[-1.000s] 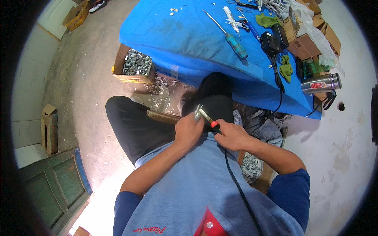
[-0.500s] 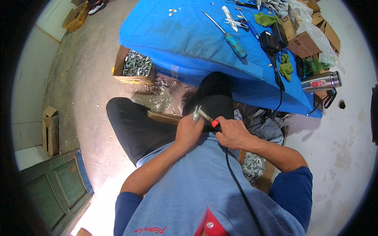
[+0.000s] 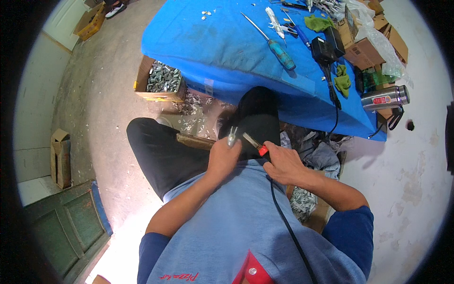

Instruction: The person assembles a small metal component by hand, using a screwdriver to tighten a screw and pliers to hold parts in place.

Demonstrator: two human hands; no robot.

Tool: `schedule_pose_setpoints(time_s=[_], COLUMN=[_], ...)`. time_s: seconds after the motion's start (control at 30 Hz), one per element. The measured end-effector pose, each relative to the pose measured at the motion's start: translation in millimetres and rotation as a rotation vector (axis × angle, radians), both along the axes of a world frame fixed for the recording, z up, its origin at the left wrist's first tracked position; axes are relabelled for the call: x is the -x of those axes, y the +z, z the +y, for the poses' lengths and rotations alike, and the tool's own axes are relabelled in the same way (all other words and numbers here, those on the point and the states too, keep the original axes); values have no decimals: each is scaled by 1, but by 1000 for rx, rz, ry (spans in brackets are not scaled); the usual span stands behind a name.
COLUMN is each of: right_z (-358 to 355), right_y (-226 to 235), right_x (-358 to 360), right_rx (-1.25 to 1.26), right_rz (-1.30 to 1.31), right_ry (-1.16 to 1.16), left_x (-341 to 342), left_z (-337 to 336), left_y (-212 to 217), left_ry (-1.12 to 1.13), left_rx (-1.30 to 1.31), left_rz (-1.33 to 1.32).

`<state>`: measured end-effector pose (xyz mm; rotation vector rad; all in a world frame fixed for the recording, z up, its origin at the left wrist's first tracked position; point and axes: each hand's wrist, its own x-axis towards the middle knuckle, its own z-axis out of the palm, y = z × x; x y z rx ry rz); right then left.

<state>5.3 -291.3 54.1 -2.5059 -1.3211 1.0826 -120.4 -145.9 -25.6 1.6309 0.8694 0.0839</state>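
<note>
My left hand is closed around a small silvery metal part that sticks up above my fingers, over my lap. My right hand grips a corded tool with a red collar and a metal tip; the tip points left toward the metal part and ends just beside it. Its black cord runs down across my blue-grey shirt. Both hands sit over my black-trousered knees, in front of the blue-covered table.
A cardboard box of small metal parts stands on the floor left of the table, with loose parts scattered nearby. On the table lie a teal-handled screwdriver, a black power adapter, green cloths, cardboard boxes and a steel flask.
Both hands stay over the lap, holding the same things, with only slight shifts. The tool tip remains close to the metal part.
</note>
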Motion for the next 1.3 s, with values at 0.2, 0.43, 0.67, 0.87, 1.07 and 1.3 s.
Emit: schedule_pose_setpoints(time_s=[0.2, 0.43, 0.67, 0.87, 1.07, 1.3], right_z=[0, 6, 9, 8, 21, 6], right_y=[-5, -13, -12, -19, -5, -30], right_x=[5, 8, 8, 6, 5, 6], right_rx=[-44, -121, -38, -118, 29, -196], right_rz=[-74, -129, -92, -6, 172, 241], right_ry=[8, 23, 30, 5, -85, -87], left_x=[-3, -5, -5, -3, -2, 2], left_z=[-5, -6, -5, -4, -2, -2], left_y=[3, 6, 2, 5, 5, 5], left_ry=[-16, -38, -64, -67, -44, -28], left_rx=[-84, -199, -184, -186, -127, -66], left_rz=[0, 32, 77, 33, 0, -50])
